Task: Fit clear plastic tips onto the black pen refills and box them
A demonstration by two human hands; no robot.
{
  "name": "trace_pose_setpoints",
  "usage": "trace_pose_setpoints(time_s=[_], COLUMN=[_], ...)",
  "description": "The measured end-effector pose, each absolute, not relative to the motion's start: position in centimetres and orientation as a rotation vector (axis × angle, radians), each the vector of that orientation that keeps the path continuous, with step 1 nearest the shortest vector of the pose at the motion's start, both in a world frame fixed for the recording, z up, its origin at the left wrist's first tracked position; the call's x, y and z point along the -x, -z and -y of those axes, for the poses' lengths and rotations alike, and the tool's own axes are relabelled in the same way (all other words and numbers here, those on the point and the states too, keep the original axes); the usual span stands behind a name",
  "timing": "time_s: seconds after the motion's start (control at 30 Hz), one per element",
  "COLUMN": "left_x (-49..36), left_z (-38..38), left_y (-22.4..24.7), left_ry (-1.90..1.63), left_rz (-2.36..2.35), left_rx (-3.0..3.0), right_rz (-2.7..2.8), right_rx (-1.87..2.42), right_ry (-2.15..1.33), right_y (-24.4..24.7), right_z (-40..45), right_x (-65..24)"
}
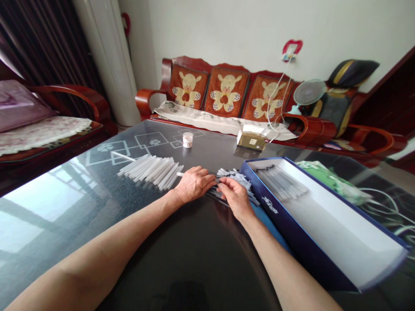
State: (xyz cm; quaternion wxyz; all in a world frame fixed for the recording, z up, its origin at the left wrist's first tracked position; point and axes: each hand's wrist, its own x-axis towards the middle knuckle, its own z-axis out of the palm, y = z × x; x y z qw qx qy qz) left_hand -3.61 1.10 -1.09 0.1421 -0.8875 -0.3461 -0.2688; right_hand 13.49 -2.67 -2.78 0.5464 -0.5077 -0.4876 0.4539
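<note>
My left hand [195, 185] is closed around a thin white tube [179, 174], whose end sticks out on its left side. Fingertips of my right hand [235, 196] are pinched close to the left fingertips; what they hold is too small to make out. A row of white translucent tubes [152, 170] lies on the dark table to the left. Behind and beside my right hand is a pile of white-ended thin pieces [238, 176]. At the right, a blue box [324, 216] with a white inside holds a layer of thin clear pieces with dark ends [282, 183].
On the dark glossy table [155, 250] stand a small white cup [187, 140] and a gold tissue box [251, 140]. A green package [333, 181] and white cables lie beyond the blue box. A wooden sofa [225, 93] and a fan [309, 92] are behind.
</note>
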Motion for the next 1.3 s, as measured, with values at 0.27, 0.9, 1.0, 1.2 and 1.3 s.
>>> trace_pose_setpoints(time_s=[0.27,0.9,1.0,1.2,1.3], left_x=[3.69,3.69,3.68,3.65,3.70], left_z=[-0.97,-0.95,-1.03,-1.00,-1.02], left_y=[0.90,1.02,1.11,1.12,1.18], left_ry=[0.775,0.737,0.747,0.743,0.745], left_rz=[1.001,0.981,0.987,0.964,0.961], left_rx=[2.588,2.585,2.576,2.583,2.582], right_rz=[1.245,1.264,1.200,1.263,1.293], right_rx=[1.267,1.251,1.205,1.300,1.301], right_ry=[-1.015,-1.039,-1.088,-1.021,-0.978], right_y=[2.92,3.38,3.14,3.15,3.24], right_z=[2.75,2.45,2.52,2.69,2.60], right_x=[-13.64,-13.52,-13.36,-13.57,-13.56])
